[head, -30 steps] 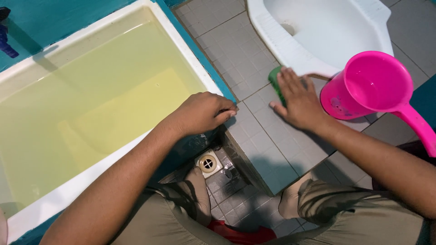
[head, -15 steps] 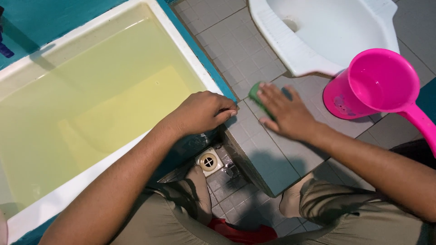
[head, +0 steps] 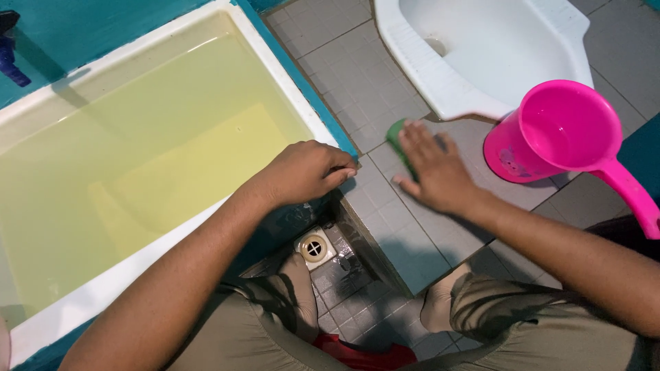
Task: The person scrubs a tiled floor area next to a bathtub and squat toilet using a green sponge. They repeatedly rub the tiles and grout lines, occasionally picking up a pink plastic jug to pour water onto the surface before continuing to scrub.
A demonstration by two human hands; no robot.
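Green scrubbing sponge (head: 396, 135) lay flat under the right hand (head: 432, 172) (fingers spread, pressing it to the grey tiled floor (head: 385, 82)); left hand (head: 308, 172) curled, gripping the white-rimmed water basin's corner (head: 328, 135).

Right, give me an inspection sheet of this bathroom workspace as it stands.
Surface: raised platform of small grey floor tiles, with darker wet tiles around a round metal floor drain below its edge.
Job's things: green scrubbing sponge pressed flat on the tiles under the right hand.
Clutter: pink plastic water dipper with a long handle standing on the tiles beside the sponge hand.
Hands: right hand spread over the sponge; left hand curled on the corner of the white-rimmed water basin, which is full of yellowish water.
Cables: nothing seen.
Surroundings: white ceramic squat toilet pan; teal-painted basin wall.
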